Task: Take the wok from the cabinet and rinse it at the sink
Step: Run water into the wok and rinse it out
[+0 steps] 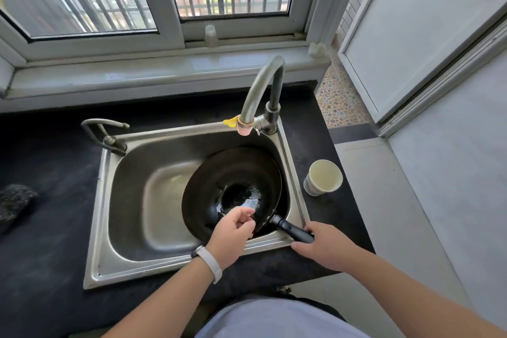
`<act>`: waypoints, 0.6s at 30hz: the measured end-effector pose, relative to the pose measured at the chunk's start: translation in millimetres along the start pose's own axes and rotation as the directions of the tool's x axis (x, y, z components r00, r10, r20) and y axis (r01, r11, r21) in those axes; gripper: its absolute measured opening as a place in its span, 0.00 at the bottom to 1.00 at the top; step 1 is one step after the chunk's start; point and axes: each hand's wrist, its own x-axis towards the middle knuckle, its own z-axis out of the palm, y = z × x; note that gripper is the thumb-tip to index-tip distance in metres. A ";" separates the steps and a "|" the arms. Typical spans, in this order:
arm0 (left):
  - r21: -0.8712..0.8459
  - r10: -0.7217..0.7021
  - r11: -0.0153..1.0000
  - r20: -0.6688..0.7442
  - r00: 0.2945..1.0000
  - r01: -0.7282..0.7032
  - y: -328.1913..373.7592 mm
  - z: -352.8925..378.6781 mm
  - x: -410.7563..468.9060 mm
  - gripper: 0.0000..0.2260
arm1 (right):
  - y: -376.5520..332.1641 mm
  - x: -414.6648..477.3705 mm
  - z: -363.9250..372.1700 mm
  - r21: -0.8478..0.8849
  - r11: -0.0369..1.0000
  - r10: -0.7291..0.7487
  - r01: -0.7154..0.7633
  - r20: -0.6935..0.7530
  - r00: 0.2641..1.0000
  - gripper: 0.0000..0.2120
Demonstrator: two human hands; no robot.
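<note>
Head view is showing a black wok (233, 186) sitting tilted in the right part of a steel sink (153, 200), its bowl glistening wet at the bottom. The right hand (323, 247) is gripping the end of the wok's handle (293, 229), fingers wrapped around it just above the sink's near rim. The left hand (233, 230) is reaching over the wok's near edge, its fingers (244, 212) curled loosely together over the inner wall; whether they are touching the metal is not clear. A white band (211, 263) is sitting on the left wrist. Beyond the left fingertips, the tap (263, 90) is arching over the wok's far rim, a pink and yellow fitting (241, 125) on its spout. Just right of the right hand's fingers, further back, a paper cup (323, 177) is standing on the dark counter (49, 228). Far to the left of both hands a scrubber (13, 203) is lying on the counter.
</note>
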 end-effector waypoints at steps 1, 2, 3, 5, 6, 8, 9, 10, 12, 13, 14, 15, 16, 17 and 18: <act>-0.001 0.000 1.000 -0.014 1.000 0.000 3.3 -3.1 5.3 0.10 | 0.6 0.3 0.6 0.004 1.000 0.002 -0.002 -0.005 1.000 0.17; 0.002 0.004 1.000 -0.028 1.000 -0.004 8.2 -6.3 10.6 0.10 | 1.2 0.7 1.2 0.010 1.000 0.004 -0.004 -0.009 1.000 0.17; 0.001 0.010 1.000 -0.042 0.999 -0.010 12.8 -9.4 16.9 0.10 | 2.0 1.2 1.6 0.016 1.000 0.007 -0.007 -0.011 1.000 0.18; -0.003 0.019 1.000 -0.073 0.997 -0.019 25.2 -15.8 30.3 0.09 | 3.5 2.0 2.1 0.026 1.000 0.013 -0.012 -0.013 1.000 0.18; 0.003 0.022 1.000 -0.090 0.996 -0.021 32.4 -18.7 37.6 0.10 | 3.8 2.1 2.0 0.032 0.999 0.016 -0.016 -0.015 1.000 0.18; 0.007 0.027 1.000 -0.113 0.993 -0.026 47.3 -23.6 55.0 0.10 | 3.6 1.9 1.7 0.041 0.999 0.022 -0.021 -0.017 1.000 0.17; 0.001 0.029 1.000 -0.121 0.992 -0.029 54.7 -25.7 65.6 0.10 | 2.8 1.9 1.1 0.042 0.999 0.022 -0.021 -0.016 1.000 0.16; -0.009 0.029 0.999 -0.129 0.991 -0.031 62.8 -27.5 75.9 0.10 | 1.7 1.7 0.4 0.040 0.999 0.017 -0.016 -0.016 1.000 0.15; -0.017 0.026 0.999 -0.150 0.988 -0.029 78.1 -31.0 95.4 0.11 | 0.3 1.1 -1.1 0.027 1.000 0.009 -0.009 -0.015 1.000 0.13; -0.016 0.026 0.999 -0.165 0.986 -0.029 85.9 -32.2 103.3 0.10 | -0.2 0.7 -1.4 0.024 1.000 0.009 -0.009 -0.012 1.000 0.13; -0.010 0.037 0.999 -0.177 0.984 -0.039 93.6 -33.3 109.6 0.08 | -0.7 0.3 -1.4 0.025 1.000 0.011 -0.011 -0.007 1.000 0.13; 0.009 0.058 0.998 -0.179 0.982 -0.057 100.0 -33.8 115.8 0.06 | -0.8 0.2 -1.4 0.031 0.999 0.017 -0.017 -0.001 1.000 0.13; 0.047 0.085 0.996 -0.176 0.981 -0.078 106.7 -34.1 120.4 0.06 | -1.2 -0.1 -1.8 0.039 0.999 0.024 -0.024 0.004 1.000 0.14; 0.115 0.127 0.987 -0.162 0.979 -0.109 112.4 -34.0 125.0 0.10 | -1.7 -0.2 -2.4 0.046 0.998 0.031 -0.031 0.009 0.999 0.14; 0.193 0.185 0.969 -0.135 0.974 -0.157 118.0 -34.7 128.6 0.13 | -2.4 -0.7 -3.3 0.050 0.998 0.033 -0.034 0.012 0.999 0.14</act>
